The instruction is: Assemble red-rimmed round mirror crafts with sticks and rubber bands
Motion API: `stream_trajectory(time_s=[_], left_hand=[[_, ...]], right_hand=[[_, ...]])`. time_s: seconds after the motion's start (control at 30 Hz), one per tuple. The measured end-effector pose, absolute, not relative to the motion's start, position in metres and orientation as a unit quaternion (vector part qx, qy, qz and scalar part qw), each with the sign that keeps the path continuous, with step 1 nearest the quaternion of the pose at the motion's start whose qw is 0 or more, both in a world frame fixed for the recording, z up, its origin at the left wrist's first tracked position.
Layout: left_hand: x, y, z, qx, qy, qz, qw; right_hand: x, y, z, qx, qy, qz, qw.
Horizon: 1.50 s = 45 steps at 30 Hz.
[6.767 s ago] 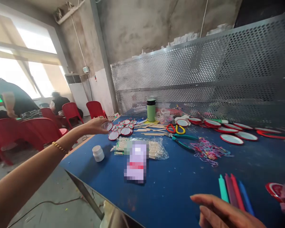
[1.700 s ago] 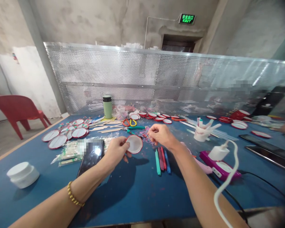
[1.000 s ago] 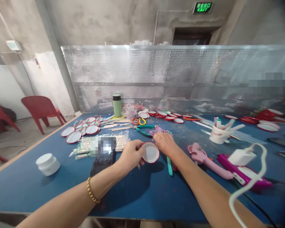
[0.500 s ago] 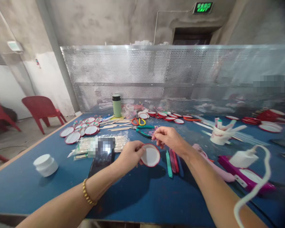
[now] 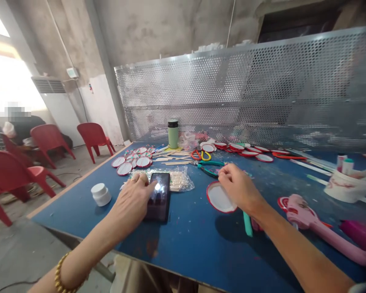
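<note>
The left hand has let go of the red-rimmed disc it held half a second ago and now rests on the phone, fingers spread. The disc now lies flat on the desk. The right hand has come down onto its far rim.

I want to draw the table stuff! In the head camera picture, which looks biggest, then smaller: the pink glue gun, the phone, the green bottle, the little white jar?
1. Pink glue gun, though it lies nearest the camera.
2. Phone, under the left hand.
3. Green bottle, far back, so really bigger than it looks.
4. White jar, close to the bottle in looks.
</note>
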<state>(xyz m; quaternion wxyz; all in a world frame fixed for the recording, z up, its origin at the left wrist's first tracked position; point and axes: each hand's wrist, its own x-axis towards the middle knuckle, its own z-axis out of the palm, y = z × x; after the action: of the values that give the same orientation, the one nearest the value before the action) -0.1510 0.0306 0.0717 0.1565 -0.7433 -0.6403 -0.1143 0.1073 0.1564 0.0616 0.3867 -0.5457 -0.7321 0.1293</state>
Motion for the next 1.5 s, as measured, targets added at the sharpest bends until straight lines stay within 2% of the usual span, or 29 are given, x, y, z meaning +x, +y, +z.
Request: stream_trajectory(time_s=[0.17,0.33,0.43,0.6,0.73,0.83,1.03,1.13,1.27,1.4,1.5], left_hand=[[-0.164,0.023,0.059,-0.765,-0.615,-0.112,0.153],[-0.151,0.027,0.081,-0.756,-0.57,-0.293,0.132],[-0.113,0.037,0.093,-0.755,-0.504,-0.418,-0.016],[-0.044,0.069,0.086,-0.684,-0.43,-0.496,-0.316],[-0.026,0.083,0.075,-0.583,-0.377,-0.54,-0.476],[-0.027,0.086,0.071,-0.512,-0.37,-0.543,-0.554],[-0.034,0.089,0.061,-0.521,-0.348,-0.5,-0.598],[-0.036,0.09,0.055,-0.547,-0.363,-0.481,-0.58],[-0.04,0.088,0.053,-0.548,-0.367,-0.509,-0.554],[-0.041,0.084,0.057,-0.517,-0.354,-0.52,-0.581],[-0.04,0.083,0.057,-0.505,-0.337,-0.508,-0.612]], right_hand=[[0.106,0.152,0.067,-0.528,-0.742,0.137,0.389],[0.104,0.145,0.07,-0.507,-0.749,0.148,0.399],[0.103,0.136,0.073,-0.454,-0.765,0.19,0.416],[0.109,0.124,0.08,-0.397,-0.779,0.251,0.416],[0.114,0.127,0.082,-0.427,-0.774,0.156,0.441],[0.113,0.13,0.08,-0.457,-0.754,0.092,0.464],[0.112,0.129,0.078,-0.487,-0.74,0.079,0.457],[0.121,0.131,0.085,-0.491,-0.731,0.136,0.455],[0.138,0.136,0.093,-0.472,-0.746,0.258,0.393],[0.144,0.139,0.09,-0.436,-0.796,0.291,0.302],[0.142,0.138,0.086,-0.431,-0.806,0.285,0.29]])
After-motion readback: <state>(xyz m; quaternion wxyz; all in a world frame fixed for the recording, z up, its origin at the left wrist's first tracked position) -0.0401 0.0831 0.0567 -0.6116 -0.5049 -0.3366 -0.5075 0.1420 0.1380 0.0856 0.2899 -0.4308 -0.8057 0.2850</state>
